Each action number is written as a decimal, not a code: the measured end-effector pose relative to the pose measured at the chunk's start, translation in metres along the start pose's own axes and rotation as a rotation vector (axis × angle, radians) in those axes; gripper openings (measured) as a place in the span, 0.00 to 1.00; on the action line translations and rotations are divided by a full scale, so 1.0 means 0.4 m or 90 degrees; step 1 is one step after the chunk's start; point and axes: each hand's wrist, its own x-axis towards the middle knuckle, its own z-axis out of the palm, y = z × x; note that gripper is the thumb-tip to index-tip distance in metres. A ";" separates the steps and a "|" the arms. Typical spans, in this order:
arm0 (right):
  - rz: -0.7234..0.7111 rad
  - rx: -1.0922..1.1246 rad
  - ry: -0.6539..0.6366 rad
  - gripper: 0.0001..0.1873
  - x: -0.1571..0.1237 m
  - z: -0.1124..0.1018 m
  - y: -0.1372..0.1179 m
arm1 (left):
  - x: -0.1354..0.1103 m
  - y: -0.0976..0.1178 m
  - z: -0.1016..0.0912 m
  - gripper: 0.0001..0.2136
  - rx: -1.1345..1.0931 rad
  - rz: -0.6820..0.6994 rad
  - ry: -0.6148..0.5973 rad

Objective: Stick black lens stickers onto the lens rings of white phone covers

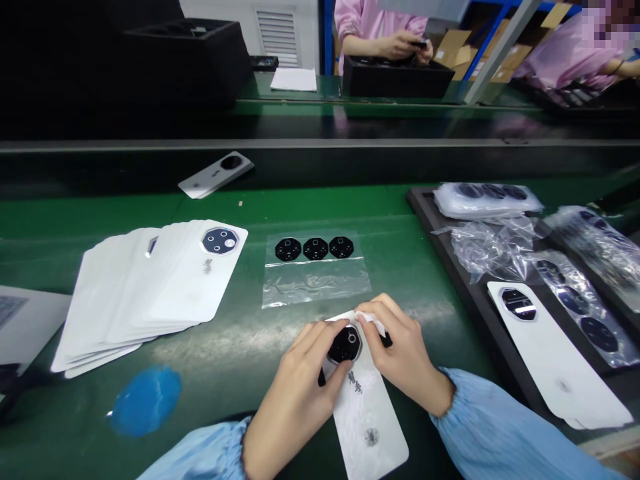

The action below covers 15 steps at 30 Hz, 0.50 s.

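A white phone back cover lies on the green bench under my hands, with printed dark characters near its middle. A black octagonal camera lens piece sits at its upper end. My left hand grips that piece from the left, and my right hand pinches a white film tab above it. Black edges show beneath both hands, partly hidden. To the upper left lies a clear bag holding a row of 3 black lens pieces. A fanned stack of white back covers lies further left.
A dark tray at right holds plastic bags of lens pieces and a white cover. A round blue patch lies at front left. One white cover rests at the bench's far edge. Beyond, co-workers in pink handle items.
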 end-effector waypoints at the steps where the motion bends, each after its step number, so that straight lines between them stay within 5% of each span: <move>1: 0.001 0.000 -0.001 0.08 0.000 0.000 -0.001 | -0.001 0.000 0.000 0.22 0.003 0.000 0.001; 15: 0.006 0.004 -0.005 0.08 -0.001 0.001 -0.001 | 0.004 -0.008 0.000 0.26 0.009 -0.018 -0.004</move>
